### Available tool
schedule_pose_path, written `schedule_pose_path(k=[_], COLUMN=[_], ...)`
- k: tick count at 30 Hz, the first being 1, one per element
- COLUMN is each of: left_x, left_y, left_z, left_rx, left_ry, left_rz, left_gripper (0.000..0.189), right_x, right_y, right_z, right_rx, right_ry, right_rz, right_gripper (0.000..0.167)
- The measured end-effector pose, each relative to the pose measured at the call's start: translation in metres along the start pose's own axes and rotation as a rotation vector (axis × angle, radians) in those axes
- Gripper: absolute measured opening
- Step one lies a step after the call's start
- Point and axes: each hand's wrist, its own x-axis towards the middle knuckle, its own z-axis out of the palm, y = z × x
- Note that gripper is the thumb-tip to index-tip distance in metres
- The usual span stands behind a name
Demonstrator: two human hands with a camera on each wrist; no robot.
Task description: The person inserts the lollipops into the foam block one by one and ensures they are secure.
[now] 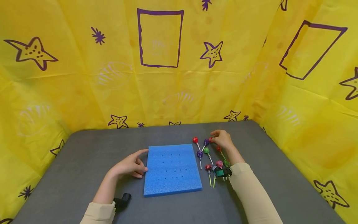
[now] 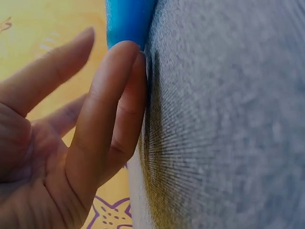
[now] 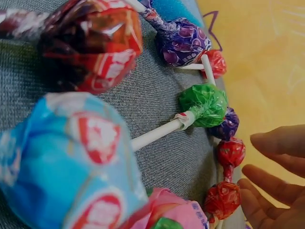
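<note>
A blue foam block [image 1: 173,174] with rows of small holes lies flat on the grey table. My left hand [image 1: 130,165] is at its left side, with fingertips touching the edge; in the left wrist view the fingers [image 2: 102,95] are fairly straight, against the blue foam [image 2: 128,21]. My right hand [image 1: 222,140] hovers by a red lollipop [image 1: 210,139] at the far end of a group. The right wrist view shows the thumb and fingers of the right hand [image 3: 274,176] spread apart beside that red lollipop [image 3: 231,151], gripping nothing that I can see.
Several wrapped lollipops lie right of the foam, among them a purple one [image 1: 199,154], a green one [image 1: 206,151] and a dark red one [image 1: 208,167]. My right wrist camera [image 1: 223,172] partly covers some. Yellow patterned cloth [image 1: 159,93] surrounds the table [image 1: 92,155].
</note>
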Motion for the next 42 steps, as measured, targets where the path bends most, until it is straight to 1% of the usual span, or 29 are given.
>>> schedule_pose_path(k=[8,15,21,25,31,37,42], left_x=[0.003,0.005,0.007,0.008,0.007,0.006,0.006], left_y=[-0.004,-0.004,-0.004,-0.004,-0.005,-0.004,-0.005], left_z=[0.003,0.006,0.006,0.006,0.004,0.004,0.005], left_rx=[-0.040,-0.086,-0.106,-0.114,-0.110,-0.113,-0.116], left_ry=[-0.021,-0.041,-0.043,-0.042,-0.043,-0.043,-0.042], left_rz=[0.040,0.024,0.012,0.013,0.009,0.014,0.027], left_gripper=[0.085,0.078,0.078,0.079,0.078,0.078,0.079], right_x=[0.003,0.003,0.004,0.005,0.006,0.007,0.007], right_y=[0.004,0.008,0.010,0.011,0.012,0.013,0.013], right_z=[0.004,0.008,0.009,0.010,0.013,0.013,0.013], right_rx=[-0.020,-0.028,-0.029,-0.025,-0.018,-0.011,-0.038], right_ry=[-0.006,-0.022,-0.005,0.006,0.000,0.010,0.012], right_rz=[-0.009,-0.016,-0.017,-0.023,-0.035,-0.052,-0.041], right_gripper=[0.043,0.043,0.039,0.035,0.030,0.027,0.029])
